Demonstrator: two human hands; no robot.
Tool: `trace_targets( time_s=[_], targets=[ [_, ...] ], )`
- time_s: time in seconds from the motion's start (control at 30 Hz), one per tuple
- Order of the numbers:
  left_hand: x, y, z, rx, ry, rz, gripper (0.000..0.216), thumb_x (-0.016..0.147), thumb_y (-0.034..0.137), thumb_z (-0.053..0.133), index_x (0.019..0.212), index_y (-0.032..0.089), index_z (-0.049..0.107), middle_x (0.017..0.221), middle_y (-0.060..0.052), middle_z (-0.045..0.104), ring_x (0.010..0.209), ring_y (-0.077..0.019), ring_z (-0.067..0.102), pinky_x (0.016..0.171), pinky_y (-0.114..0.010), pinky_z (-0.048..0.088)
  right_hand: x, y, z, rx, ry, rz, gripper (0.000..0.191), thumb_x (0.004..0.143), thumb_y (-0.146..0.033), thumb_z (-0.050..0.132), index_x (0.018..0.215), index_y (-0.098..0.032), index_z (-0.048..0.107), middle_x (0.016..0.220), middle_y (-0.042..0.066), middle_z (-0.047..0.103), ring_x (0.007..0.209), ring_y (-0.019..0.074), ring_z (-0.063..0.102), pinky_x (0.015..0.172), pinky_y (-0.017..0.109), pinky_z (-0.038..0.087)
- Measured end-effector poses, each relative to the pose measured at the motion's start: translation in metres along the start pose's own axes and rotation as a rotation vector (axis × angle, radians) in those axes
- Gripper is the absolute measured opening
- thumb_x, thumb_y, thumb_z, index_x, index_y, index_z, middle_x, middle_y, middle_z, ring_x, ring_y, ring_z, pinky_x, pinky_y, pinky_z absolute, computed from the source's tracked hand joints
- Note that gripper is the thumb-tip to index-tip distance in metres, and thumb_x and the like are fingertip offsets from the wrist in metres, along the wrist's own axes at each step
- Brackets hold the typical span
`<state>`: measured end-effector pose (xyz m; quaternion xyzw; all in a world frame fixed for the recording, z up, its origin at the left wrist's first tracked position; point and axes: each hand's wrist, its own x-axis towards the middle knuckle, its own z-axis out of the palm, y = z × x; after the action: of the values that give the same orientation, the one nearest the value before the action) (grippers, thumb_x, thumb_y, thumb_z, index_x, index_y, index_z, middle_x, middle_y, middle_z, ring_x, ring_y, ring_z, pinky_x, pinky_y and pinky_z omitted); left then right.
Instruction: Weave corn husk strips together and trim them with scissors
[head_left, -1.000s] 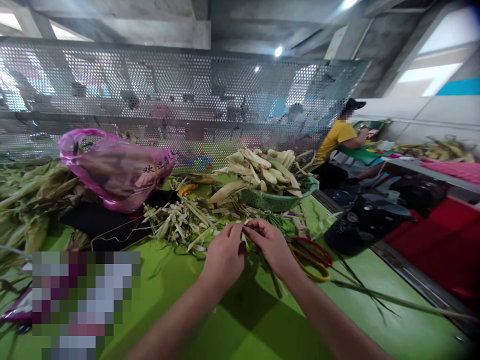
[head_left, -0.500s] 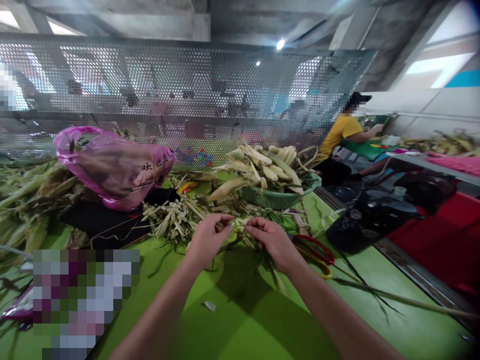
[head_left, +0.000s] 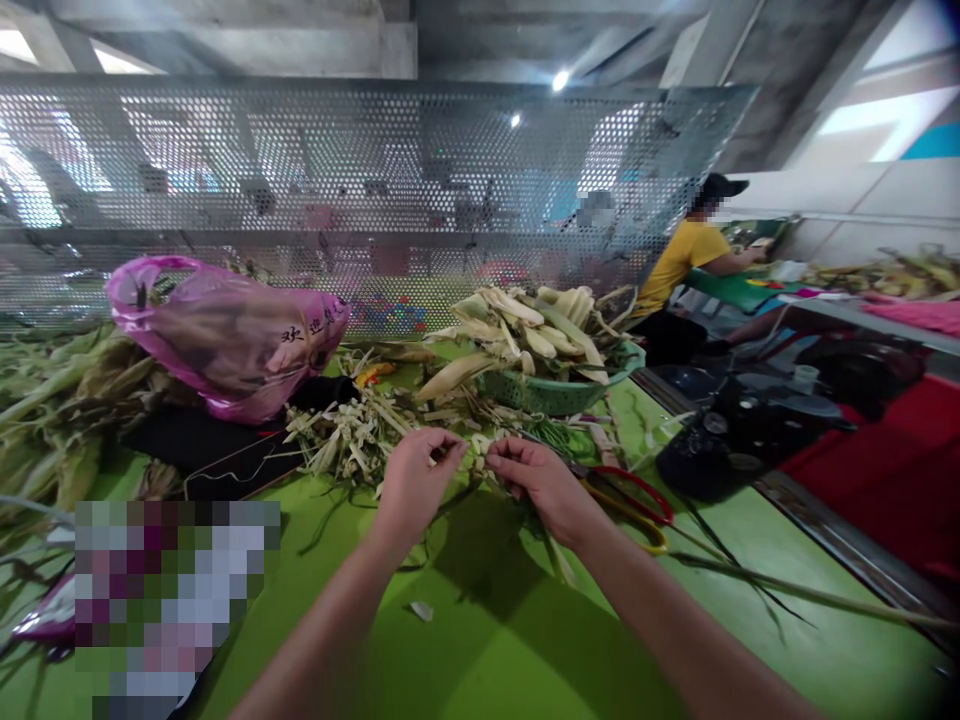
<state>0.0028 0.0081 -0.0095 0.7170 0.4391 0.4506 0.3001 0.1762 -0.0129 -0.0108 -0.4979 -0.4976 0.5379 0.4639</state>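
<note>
My left hand [head_left: 420, 478] and my right hand [head_left: 538, 482] are close together over the green table [head_left: 450, 640]. Between their fingertips is a small pale corn husk piece [head_left: 480, 450], pinched from both sides. Long husk strands [head_left: 556, 560] hang below my right hand. Just right of that hand lie scissors [head_left: 643, 482] with red and yellow loops showing. Left of my left hand is a heap of pale husk bits [head_left: 352, 440]. Behind my hands stands a green basket [head_left: 551, 398] piled with dried corn husks [head_left: 536, 330].
A pink plastic bag [head_left: 232, 340] sits at the left on something dark, beside a large husk pile [head_left: 67, 400]. A black container [head_left: 720, 450] stands at the right edge. Behind rises a perforated metal screen [head_left: 420, 150]. A person in yellow [head_left: 679, 265] sits farther back right.
The pinched husk piece and my fingers have shifted very slightly, with both hands still facing each other over the same spot. The camera view has moved a little.
</note>
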Motion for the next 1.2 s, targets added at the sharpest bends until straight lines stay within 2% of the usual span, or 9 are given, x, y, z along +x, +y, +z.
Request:
trace_targets(
  time_s=[0.13,0.33,0.43,0.5,0.63,0.7,0.83,0.93,1.2],
  targets=[
    [-0.001,-0.002,0.007,-0.273,-0.043,-0.134,0.017,0.080,0.033,0.059,0.082,0.017,0.067,0.076,-0.001,0.065,0.069,-0.0135,0.054,0.065,-0.024,0.039,0.002,0.005,0.000,0.084,-0.040,0.035,0.027,0.067,-0.038,0.074,0.072,-0.016,0.057,0.056,-0.006,0.045,0.048,0.0070,0.032,0.046,0.022,0.019],
    [0.001,-0.008,0.014,-0.532,-0.156,-0.157,0.017,0.078,0.033,0.063,0.081,0.017,0.063,0.079,-0.001,0.064,0.077,-0.0129,0.055,0.072,-0.023,0.041,0.005,0.012,0.002,0.063,-0.073,0.040,0.031,0.067,-0.043,0.074,0.071,-0.017,0.057,0.056,-0.007,0.043,0.049,0.0075,0.032,0.047,0.022,0.021],
    [0.001,-0.013,0.016,-0.495,-0.158,-0.127,0.014,0.079,0.030,0.061,0.080,0.017,0.061,0.076,0.000,0.062,0.074,-0.0123,0.055,0.072,-0.023,0.041,0.007,0.012,-0.001,-0.108,-0.090,-0.029,0.028,0.073,-0.044,0.069,0.074,-0.017,0.059,0.060,-0.005,0.049,0.052,0.0093,0.039,0.049,0.022,0.026],
    [0.002,-0.017,0.017,-0.460,-0.156,-0.118,0.010,0.079,0.027,0.059,0.081,0.017,0.061,0.074,0.001,0.061,0.073,-0.0124,0.055,0.072,-0.023,0.041,0.007,0.010,-0.006,-0.295,-0.095,-0.120,0.020,0.077,-0.037,0.065,0.078,-0.018,0.063,0.068,-0.002,0.057,0.060,0.0119,0.048,0.055,0.023,0.032],
    [0.003,-0.025,0.018,-0.369,-0.168,-0.160,0.008,0.078,0.023,0.058,0.079,0.016,0.061,0.070,0.000,0.063,0.069,-0.0128,0.056,0.068,-0.024,0.041,0.004,0.000,-0.017,-0.752,0.010,-0.270,0.006,0.076,-0.021,0.061,0.078,-0.020,0.066,0.074,0.000,0.065,0.069,0.0160,0.056,0.063,0.026,0.036],
    [0.003,-0.027,0.020,-0.332,-0.168,-0.188,0.008,0.077,0.023,0.059,0.078,0.016,0.062,0.070,0.000,0.063,0.067,-0.0128,0.056,0.066,-0.024,0.041,0.001,-0.006,-0.018,-0.880,0.053,-0.321,0.006,0.076,-0.019,0.060,0.075,-0.020,0.066,0.074,0.001,0.065,0.069,0.0162,0.056,0.063,0.026,0.036],
    [0.001,-0.026,0.024,-0.329,-0.141,-0.261,0.013,0.071,0.023,0.065,0.081,0.016,0.059,0.069,0.001,0.061,0.064,-0.0125,0.056,0.060,-0.023,0.041,-0.005,-0.013,-0.012,-0.936,0.058,-0.412,0.008,0.080,-0.017,0.058,0.076,-0.021,0.064,0.079,0.002,0.063,0.074,0.0165,0.057,0.065,0.025,0.037],
    [-0.001,-0.023,0.026,-0.285,-0.107,-0.255,0.015,0.069,0.023,0.067,0.076,0.017,0.056,0.067,0.002,0.058,0.061,-0.0116,0.053,0.056,-0.022,0.038,-0.006,-0.011,-0.010,-0.954,0.052,-0.455,0.008,0.082,-0.018,0.058,0.078,-0.021,0.063,0.080,0.002,0.062,0.075,0.0167,0.056,0.065,0.025,0.038],
    [-0.004,-0.023,0.029,-0.277,-0.247,-0.152,0.013,0.073,0.028,0.064,0.075,0.016,0.060,0.067,0.001,0.056,0.062,-0.0121,0.048,0.060,-0.024,0.037,-0.006,-0.006,-0.006,-0.934,0.041,-0.534,0.004,0.084,-0.018,0.059,0.081,-0.021,0.061,0.084,0.002,0.061,0.078,0.0167,0.056,0.068,0.026,0.040]
  ],
)
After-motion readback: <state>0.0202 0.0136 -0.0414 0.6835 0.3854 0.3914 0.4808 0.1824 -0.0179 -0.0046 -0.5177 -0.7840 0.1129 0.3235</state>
